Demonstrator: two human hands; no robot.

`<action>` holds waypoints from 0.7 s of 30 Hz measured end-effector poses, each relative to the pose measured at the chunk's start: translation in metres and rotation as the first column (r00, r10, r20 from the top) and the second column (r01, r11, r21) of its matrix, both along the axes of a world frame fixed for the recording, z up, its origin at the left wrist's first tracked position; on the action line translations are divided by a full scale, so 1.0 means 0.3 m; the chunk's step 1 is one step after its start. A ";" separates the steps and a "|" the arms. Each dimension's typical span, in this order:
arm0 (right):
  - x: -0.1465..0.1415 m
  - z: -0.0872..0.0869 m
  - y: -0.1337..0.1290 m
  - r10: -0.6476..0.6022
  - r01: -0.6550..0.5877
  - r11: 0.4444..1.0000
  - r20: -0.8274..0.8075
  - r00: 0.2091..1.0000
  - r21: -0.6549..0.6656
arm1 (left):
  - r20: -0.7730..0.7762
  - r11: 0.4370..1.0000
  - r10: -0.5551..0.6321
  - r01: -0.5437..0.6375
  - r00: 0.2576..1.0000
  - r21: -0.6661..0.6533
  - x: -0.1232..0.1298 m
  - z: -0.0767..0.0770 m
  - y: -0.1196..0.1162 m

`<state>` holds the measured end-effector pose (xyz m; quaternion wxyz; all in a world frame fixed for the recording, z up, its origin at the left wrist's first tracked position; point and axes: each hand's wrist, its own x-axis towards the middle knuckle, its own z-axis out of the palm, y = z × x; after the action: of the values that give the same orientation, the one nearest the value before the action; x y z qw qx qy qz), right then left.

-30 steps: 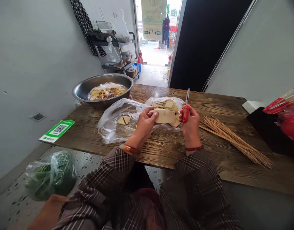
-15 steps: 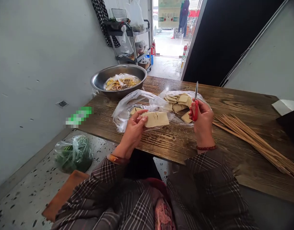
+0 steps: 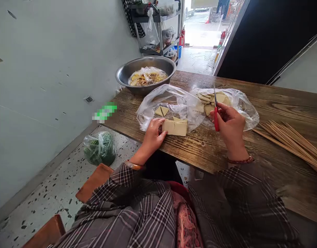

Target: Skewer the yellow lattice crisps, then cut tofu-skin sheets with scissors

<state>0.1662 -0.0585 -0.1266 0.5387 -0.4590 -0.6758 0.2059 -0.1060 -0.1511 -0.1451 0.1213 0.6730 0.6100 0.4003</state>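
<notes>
My left hand (image 3: 153, 137) grips the left end of a pale beige dried tofu slice (image 3: 174, 128), thumb in front and fingers behind. A short slit shows near the slice's upper edge. My right hand (image 3: 231, 123) is closed around red-handled scissors (image 3: 216, 120), their blades pointing up and away from me, apart from the slice. Behind my left hand, triangular tofu pieces (image 3: 161, 110) rest in a clear plastic bag (image 3: 145, 112). Beyond my right hand, more tofu slices (image 3: 222, 99) are piled on a second plastic bag (image 3: 248, 109), partly hidden by that hand.
A steel basin (image 3: 122, 75) holding a bagged yellowish food stands at the table's far left. Bamboo skewers (image 3: 295, 143) lie to the right on the wooden table (image 3: 197, 146). A bag of greens (image 3: 100, 148) sits on the floor; a loaded cart (image 3: 158, 32) stands behind.
The view has swung, so the room sits further right. Against the table, the tofu slice has come left and nearer me, uncovering the triangular pieces. The scissors are still in my right hand.
</notes>
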 end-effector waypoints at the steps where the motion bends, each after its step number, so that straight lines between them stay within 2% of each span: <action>1: -0.004 -0.002 -0.003 0.001 -0.002 1.000 0.027 1.000 0.030 | -0.031 1.000 -0.002 0.003 1.000 0.026 -0.002 0.002 -0.003; 6: -0.024 0.009 -0.024 0.019 -0.035 0.991 0.125 0.992 0.129 | -0.055 0.998 0.008 -0.005 0.998 0.062 0.001 0.007 -0.012; 10: -0.030 0.010 -0.029 0.023 -0.046 0.989 0.159 0.987 0.141 | 0.014 1.000 0.003 -0.003 1.000 0.016 0.002 0.012 -0.012; 14: -0.027 0.002 -0.023 0.026 -0.045 0.990 0.140 0.990 0.134 | 0.018 0.999 -0.037 0.037 0.999 0.010 0.006 0.022 -0.022; 21: -0.027 0.003 -0.023 0.015 -0.035 0.991 0.151 0.988 0.131 | -0.170 0.994 0.009 0.010 0.985 0.111 0.015 0.013 -0.038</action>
<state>0.1581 -0.0656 -0.1256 0.5135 -0.4275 -0.7322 0.1321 -0.1014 -0.1624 -0.1413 0.0310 0.7107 0.5945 0.3747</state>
